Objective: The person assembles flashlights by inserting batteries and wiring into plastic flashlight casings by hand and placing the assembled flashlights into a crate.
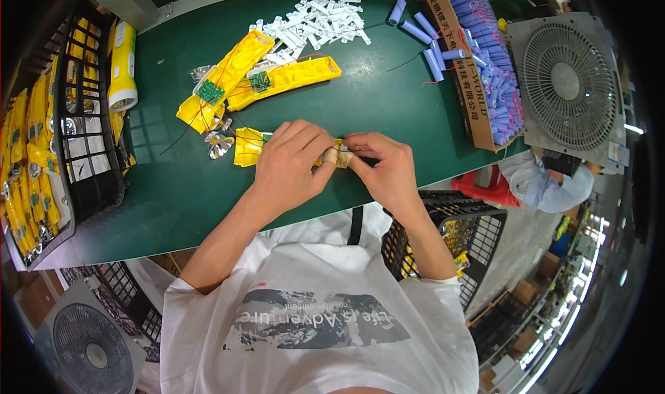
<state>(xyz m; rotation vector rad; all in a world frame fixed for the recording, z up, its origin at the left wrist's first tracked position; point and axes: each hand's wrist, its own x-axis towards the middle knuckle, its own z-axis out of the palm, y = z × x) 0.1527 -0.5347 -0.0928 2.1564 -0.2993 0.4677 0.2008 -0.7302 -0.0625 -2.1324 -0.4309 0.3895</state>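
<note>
My left hand (289,164) and my right hand (382,164) meet over a yellow torch half-shell (247,146) lying on the green table (388,110). Both hands grip it, the left covering its middle, the right pinching its right end with bandaged fingertips. A shiny reflector (220,144) with thin wires sits at the shell's left end. Two more open yellow shells with green circuit boards, one (220,82) and another (285,78), lie just beyond my hands.
A heap of white plastic parts (315,21) lies at the back. Blue cylindrical cells (424,35) lie beside a cardboard box (463,82) full of them. A black crate of yellow torches (83,110) stands left, another black crate (457,234) right. A fan (569,82) and a seated person (547,182) are at right.
</note>
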